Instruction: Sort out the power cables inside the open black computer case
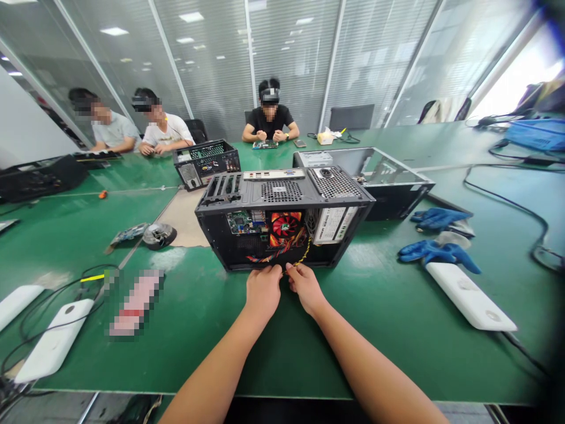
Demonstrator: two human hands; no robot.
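Note:
An open black computer case (247, 191) stands on the green table, its rear panel facing up. Inside are a red cooling fan (285, 226), a green circuit board (238, 222) and a labelled power supply (332, 225). Colored wires (271, 254) run along the lower part of the interior. At the case's near bottom edge, my left hand (263, 288) is closed, its fingers pinched together. Close beside it, my right hand (304, 285) pinches a yellow-and-black cable (305, 253) that comes out of the case. Whether the left fingers also grip this cable is hard to see.
Behind stand another open case (397, 197) and a smaller black case (207, 165). Blue gloves (441, 253) and a white power bank (470, 297) lie right; a tape roll (159, 235) and white power bank (57, 338) left. Three people sit across the table.

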